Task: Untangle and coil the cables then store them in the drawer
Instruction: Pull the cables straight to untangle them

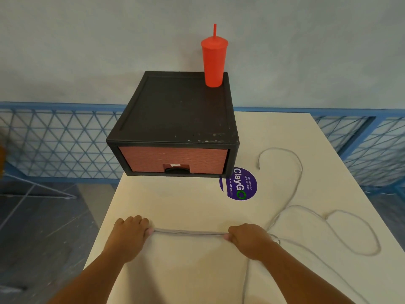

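Bare table [175, 205] lies open from the hands to the closed drawer [174, 160] at 12 o'clock. The left hand [129, 235] and right hand [249, 240] each pinch the grey cable [188, 233], stretched taut from 9 to 3 o'clock, its loose loops trailing toward the table's 3 o'clock edge.

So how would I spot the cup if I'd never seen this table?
Find the black drawer unit at the table's far end. The cup stands upright on its back right corner: a tall red tumbler with lid and straw, the only thing up there.
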The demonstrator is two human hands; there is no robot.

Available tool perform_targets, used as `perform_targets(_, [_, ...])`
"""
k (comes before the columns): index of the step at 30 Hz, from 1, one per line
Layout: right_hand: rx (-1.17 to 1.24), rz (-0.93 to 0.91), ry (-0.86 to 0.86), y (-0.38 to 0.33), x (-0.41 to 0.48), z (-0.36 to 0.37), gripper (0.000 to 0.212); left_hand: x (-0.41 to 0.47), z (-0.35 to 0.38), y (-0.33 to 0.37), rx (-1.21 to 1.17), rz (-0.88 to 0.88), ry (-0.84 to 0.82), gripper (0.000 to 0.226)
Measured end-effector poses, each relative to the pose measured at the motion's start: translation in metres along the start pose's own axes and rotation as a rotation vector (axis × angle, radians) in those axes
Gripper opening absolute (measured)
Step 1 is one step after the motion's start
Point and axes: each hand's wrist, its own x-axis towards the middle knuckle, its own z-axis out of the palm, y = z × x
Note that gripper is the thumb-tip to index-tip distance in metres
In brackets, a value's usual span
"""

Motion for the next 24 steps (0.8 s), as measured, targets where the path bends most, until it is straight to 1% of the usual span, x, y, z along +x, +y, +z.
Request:
perform_targets(1, [-0.050,-0.008,0.005,-0.001,0.001,0.000,0.046,-0.004,0.006,0.002,-0.011,-0.030,0.061,0.070])
perform_targets(3, [-0.158,-0.031,-0.002,-0.003,0.004,0.000,0.042,-0.012,0.014,0.010,-0.037,-0.108,0.124,0.066])
perform_targets(5, [-0.255,-0.061,-0.031,-0.004,0.006,0.001,0.036,-0.017,0.014,0.020,-0.104,-0.212,0.142,0.060])
perform_targets(6, [-0.296,-0.079,-0.043,-0.005,0.007,0.001,0.032,-0.019,0.012,0.024,-0.160,-0.280,0.131,0.053])
perform_targets(8, [-0.339,-0.096,-0.059,-0.006,0.008,-0.001,0.027,-0.023,0.012,0.028,-0.224,-0.350,0.154,0.037])
perform_targets(10, [-0.326,-0.080,-0.061,-0.005,0.009,-0.001,0.028,-0.026,0.015,0.028,-0.252,-0.344,0.145,0.032])
perform_targets(11, [-0.309,-0.066,-0.057,-0.005,0.009,-0.001,0.030,-0.027,0.017,0.026,-0.252,-0.320,0.141,0.035])
perform_targets(14, [-0.297,-0.055,-0.046,-0.004,0.010,0.001,0.036,-0.028,0.021,0.012,-0.234,-0.296,0.117,0.054])
perform_targets(15, [-0.303,-0.058,-0.045,-0.004,0.010,0.001,0.037,-0.028,0.021,0.008,-0.225,-0.313,0.094,0.055])
perform_targets(17, [-0.311,-0.069,-0.048,-0.003,0.010,0.001,0.035,-0.025,0.020,0.005,-0.181,-0.329,-0.013,0.047])
perform_targets(19, [-0.310,-0.078,-0.054,-0.003,0.009,0.001,0.034,-0.021,0.017,0.013,-0.125,-0.289,-0.150,0.052])
perform_targets(21, [-0.284,-0.068,-0.051,-0.004,0.009,0.001,0.037,-0.012,0.006,0.034,-0.127,-0.162,-0.212,0.064])
perform_targets(22, [-0.272,-0.065,-0.047,-0.004,0.009,0.001,0.037,-0.006,0.002,0.048,-0.146,-0.087,-0.202,0.066])
perform_targets(24, [-0.266,-0.063,-0.048,-0.005,0.009,0.000,0.038,0.004,-0.011,0.081,-0.199,0.084,-0.130,0.060])
